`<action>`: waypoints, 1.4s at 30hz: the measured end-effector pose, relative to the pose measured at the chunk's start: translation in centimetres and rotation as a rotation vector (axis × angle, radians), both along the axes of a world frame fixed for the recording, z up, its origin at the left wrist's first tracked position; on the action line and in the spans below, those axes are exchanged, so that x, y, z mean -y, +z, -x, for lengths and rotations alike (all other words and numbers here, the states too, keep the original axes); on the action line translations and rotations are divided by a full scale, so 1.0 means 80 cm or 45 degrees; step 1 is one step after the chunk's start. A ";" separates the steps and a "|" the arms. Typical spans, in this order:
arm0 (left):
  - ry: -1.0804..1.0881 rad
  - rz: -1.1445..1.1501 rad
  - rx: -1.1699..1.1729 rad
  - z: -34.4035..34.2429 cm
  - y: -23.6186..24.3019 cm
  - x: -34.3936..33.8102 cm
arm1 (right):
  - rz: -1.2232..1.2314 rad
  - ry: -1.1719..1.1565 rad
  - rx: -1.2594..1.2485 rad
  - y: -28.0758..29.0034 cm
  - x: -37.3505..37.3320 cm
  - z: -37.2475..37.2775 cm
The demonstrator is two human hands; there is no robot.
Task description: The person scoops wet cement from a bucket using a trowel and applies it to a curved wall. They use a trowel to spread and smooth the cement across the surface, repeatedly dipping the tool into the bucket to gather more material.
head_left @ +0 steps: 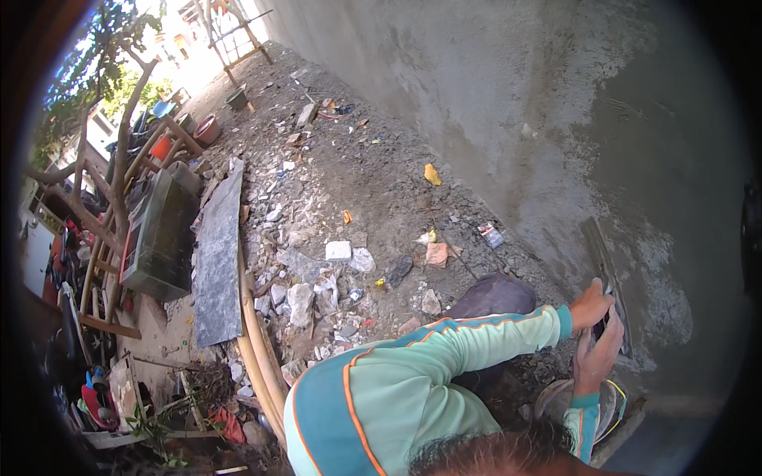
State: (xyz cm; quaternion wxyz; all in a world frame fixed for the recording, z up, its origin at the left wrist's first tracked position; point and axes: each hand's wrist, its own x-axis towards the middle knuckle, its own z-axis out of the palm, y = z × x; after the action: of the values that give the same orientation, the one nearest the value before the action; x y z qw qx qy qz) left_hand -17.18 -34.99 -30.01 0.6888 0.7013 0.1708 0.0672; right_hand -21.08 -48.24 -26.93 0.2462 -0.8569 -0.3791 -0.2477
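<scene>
Against the wet-plastered wall [667, 151] lies a long, narrow plastering float [601, 250], tilted along the surface. My left hand [590, 305] is closed at its back, about midway along. Just below, my right hand [601, 353] presses on the float's lower part, its fingers stretched up along it and the thumb at the side. The handle is mostly hidden by both hands. Under my right wrist stands a bucket-like container [553, 394] with a yellow strip at its rim; its contents are hard to make out. Grey wet plaster spreads around and beyond the float.
Rubble and litter cover the ground, with a white block [338, 251] and a brick piece [436, 255]. A dark board [218, 258] and wooden poles [260, 353] lie left. Beyond are a glass tank [163, 238], a wooden ladder [99, 278], a tree and buckets [208, 131].
</scene>
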 end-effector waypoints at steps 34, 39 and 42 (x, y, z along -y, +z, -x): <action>-0.814 -0.232 0.031 0.052 -0.029 -0.084 | -1.345 -0.368 0.106 0.277 -0.030 -0.245; -1.059 -0.419 0.093 0.045 -0.040 -0.088 | -0.225 0.003 0.473 0.174 -0.293 -0.225; -1.149 -0.329 0.302 0.052 -0.076 -0.059 | 0.650 -0.148 0.361 0.026 -0.326 -0.212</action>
State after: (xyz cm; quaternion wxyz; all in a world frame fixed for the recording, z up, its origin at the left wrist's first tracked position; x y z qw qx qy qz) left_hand -21.37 -30.28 -36.08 0.5711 0.7728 -0.2399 -0.1382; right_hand -4.09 -22.16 -24.82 -0.0472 -0.8683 -0.4100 -0.2753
